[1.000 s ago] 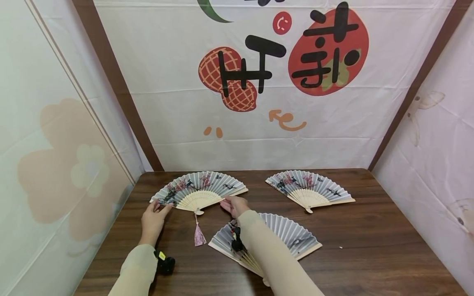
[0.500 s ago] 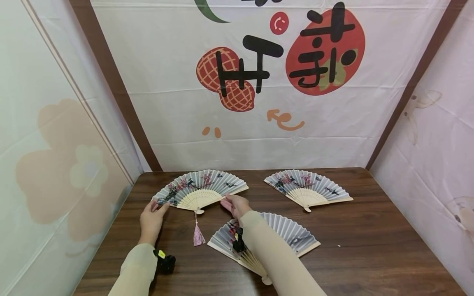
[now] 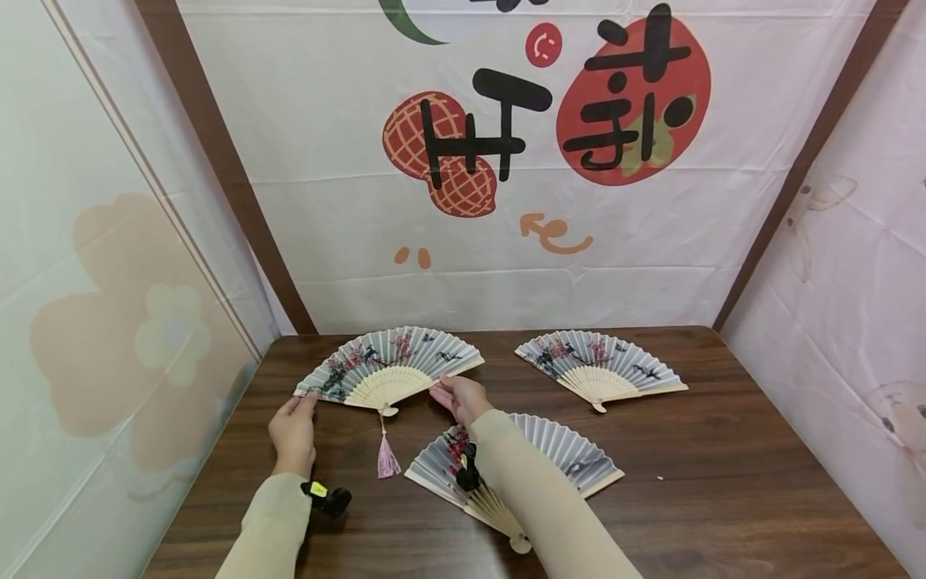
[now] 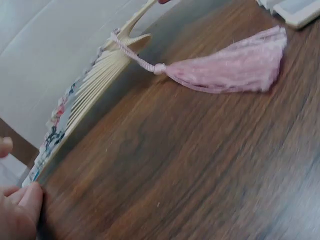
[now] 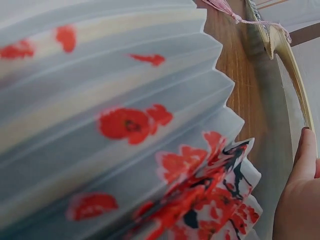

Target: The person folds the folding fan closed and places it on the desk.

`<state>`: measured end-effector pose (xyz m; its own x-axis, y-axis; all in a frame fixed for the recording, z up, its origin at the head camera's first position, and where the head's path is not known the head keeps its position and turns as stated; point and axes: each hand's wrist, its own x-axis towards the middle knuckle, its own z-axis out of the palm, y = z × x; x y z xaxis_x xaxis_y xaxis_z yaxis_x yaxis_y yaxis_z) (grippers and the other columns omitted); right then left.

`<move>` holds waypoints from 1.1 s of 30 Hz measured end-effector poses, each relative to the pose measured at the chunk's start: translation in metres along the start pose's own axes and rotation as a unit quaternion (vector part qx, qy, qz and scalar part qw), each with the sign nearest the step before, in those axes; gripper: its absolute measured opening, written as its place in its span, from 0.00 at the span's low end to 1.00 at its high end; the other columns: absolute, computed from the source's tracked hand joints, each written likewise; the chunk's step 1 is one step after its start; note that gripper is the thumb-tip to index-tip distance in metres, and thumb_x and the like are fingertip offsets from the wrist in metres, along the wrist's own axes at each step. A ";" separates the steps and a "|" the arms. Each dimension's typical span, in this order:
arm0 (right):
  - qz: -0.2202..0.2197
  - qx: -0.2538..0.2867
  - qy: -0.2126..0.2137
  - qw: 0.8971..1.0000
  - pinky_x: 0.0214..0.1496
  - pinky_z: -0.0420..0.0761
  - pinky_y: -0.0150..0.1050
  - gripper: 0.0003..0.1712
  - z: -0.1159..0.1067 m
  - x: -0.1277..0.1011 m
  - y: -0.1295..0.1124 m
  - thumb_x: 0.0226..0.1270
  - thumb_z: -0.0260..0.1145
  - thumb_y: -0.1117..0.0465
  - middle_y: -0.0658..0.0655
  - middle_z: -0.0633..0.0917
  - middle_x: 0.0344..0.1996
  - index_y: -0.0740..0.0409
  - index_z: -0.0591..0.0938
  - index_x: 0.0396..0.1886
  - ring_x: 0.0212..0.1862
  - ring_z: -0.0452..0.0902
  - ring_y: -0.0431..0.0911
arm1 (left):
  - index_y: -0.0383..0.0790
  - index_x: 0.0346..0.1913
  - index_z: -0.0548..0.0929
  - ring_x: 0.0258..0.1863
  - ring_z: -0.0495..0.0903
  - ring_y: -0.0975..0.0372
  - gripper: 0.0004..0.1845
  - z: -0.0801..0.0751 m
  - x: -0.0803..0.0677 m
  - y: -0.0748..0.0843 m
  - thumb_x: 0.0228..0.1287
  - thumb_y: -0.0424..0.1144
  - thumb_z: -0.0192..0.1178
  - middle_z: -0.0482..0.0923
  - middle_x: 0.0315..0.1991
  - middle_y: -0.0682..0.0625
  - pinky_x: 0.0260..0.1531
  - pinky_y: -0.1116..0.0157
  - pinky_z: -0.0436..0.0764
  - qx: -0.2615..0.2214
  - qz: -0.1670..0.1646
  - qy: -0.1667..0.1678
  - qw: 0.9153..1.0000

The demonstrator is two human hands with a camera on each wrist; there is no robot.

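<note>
An open folding fan [image 3: 391,371], pale grey with pink blossoms and wooden ribs, is at the back left of the table. My left hand [image 3: 292,434] pinches its left end between thumb and fingers. At the opposite end my right hand [image 3: 463,399] holds the outer wooden stick, the thumb lying along it in the right wrist view. The fan slants up from the wood in the left wrist view. From its pivot a pink tassel [image 4: 235,65] trails onto the tabletop. Beneath my right forearm lies a grey open fan [image 3: 557,442] with red blossoms, partly hidden by the sleeve.
A third open fan [image 3: 608,371] with pink blossoms lies at the back right of the brown wooden table [image 3: 723,498]. Behind the table hangs a printed white cloth [image 3: 347,225], with more cloth at both sides. A tiny white speck [image 3: 660,478] is on the table.
My left fingers have closed together on the fan's left end, and that hand has drawn slightly left. The fan has risen a little. The other two fans stay put.
</note>
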<state>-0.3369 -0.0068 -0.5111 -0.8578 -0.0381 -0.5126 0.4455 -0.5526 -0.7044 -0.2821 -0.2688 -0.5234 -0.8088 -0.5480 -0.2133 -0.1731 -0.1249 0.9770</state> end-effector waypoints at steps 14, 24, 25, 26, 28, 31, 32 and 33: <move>-0.012 -0.007 -0.017 1.000 0.59 0.84 0.44 0.03 0.002 -0.004 -0.002 0.70 0.60 0.73 0.56 0.85 0.23 0.67 0.81 0.37 0.30 0.85 0.43 | 0.29 0.69 0.67 0.47 0.76 0.71 0.28 0.012 -0.003 0.005 0.71 0.39 0.58 0.72 0.49 0.56 0.65 0.68 0.76 -0.115 -0.031 0.049 0.992; -0.022 0.002 -0.024 0.999 0.60 0.83 0.45 0.04 0.000 -0.008 -0.005 0.71 0.60 0.73 0.56 0.86 0.24 0.67 0.81 0.37 0.30 0.85 0.43 | 0.35 0.61 0.74 0.47 0.82 0.66 0.18 0.019 -0.007 0.011 0.71 0.35 0.59 0.79 0.40 0.59 0.60 0.68 0.80 -0.192 -0.098 0.046 0.975; -0.022 0.001 -0.026 0.999 0.61 0.83 0.45 0.04 0.000 -0.009 -0.005 0.71 0.60 0.73 0.56 0.86 0.24 0.67 0.80 0.37 0.31 0.85 0.44 | 0.34 0.62 0.73 0.46 0.82 0.67 0.19 0.020 -0.007 0.011 0.71 0.34 0.58 0.79 0.38 0.60 0.60 0.68 0.80 -0.197 -0.099 0.041 0.974; -0.023 0.001 -0.029 0.999 0.61 0.83 0.45 0.04 0.000 -0.010 -0.005 0.71 0.59 0.73 0.56 0.86 0.25 0.67 0.80 0.37 0.31 0.85 0.44 | 0.33 0.63 0.73 0.44 0.83 0.67 0.20 0.020 -0.009 0.012 0.71 0.33 0.58 0.80 0.36 0.60 0.60 0.68 0.81 -0.206 -0.100 0.038 0.973; -0.025 0.000 -0.036 0.999 0.61 0.83 0.46 0.04 0.000 -0.011 -0.006 0.71 0.59 0.73 0.56 0.86 0.26 0.65 0.80 0.36 0.32 0.85 0.44 | 0.32 0.62 0.73 0.41 0.83 0.68 0.19 0.021 -0.011 0.013 0.71 0.32 0.57 0.81 0.32 0.61 0.59 0.67 0.81 -0.218 -0.097 0.032 0.971; -0.028 -0.002 -0.042 0.999 0.61 0.83 0.45 0.05 -0.002 -0.013 -0.006 0.71 0.59 0.73 0.57 0.86 0.28 0.64 0.79 0.34 0.32 0.85 0.44 | 0.30 0.60 0.75 0.36 0.85 0.67 0.18 0.024 -0.013 0.015 0.70 0.29 0.57 0.82 0.28 0.60 0.57 0.67 0.83 -0.240 -0.095 0.032 0.966; -0.030 -0.003 -0.044 0.999 0.61 0.83 0.45 0.06 -0.003 -0.013 -0.007 0.71 0.59 0.73 0.56 0.86 0.28 0.64 0.80 0.33 0.32 0.85 0.44 | 0.30 0.60 0.76 0.36 0.85 0.67 0.17 0.025 -0.014 0.016 0.70 0.29 0.57 0.83 0.27 0.59 0.56 0.67 0.83 -0.244 -0.098 0.031 0.964; -0.032 -0.003 -0.045 0.998 0.60 0.84 0.44 0.06 -0.004 -0.013 -0.007 0.71 0.59 0.73 0.56 0.86 0.28 0.64 0.79 0.33 0.32 0.85 0.44 | 0.31 0.61 0.76 0.36 0.85 0.67 0.18 0.026 -0.015 0.017 0.70 0.29 0.57 0.83 0.27 0.59 0.56 0.67 0.83 -0.245 -0.100 0.029 0.964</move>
<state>-0.3276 0.0012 -0.5014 -0.9044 -0.0777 -0.4195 0.3897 -0.5507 -0.7382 -0.2874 -0.2412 -0.5035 -0.7511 -0.5170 -0.4105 -0.0242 -0.5998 0.7997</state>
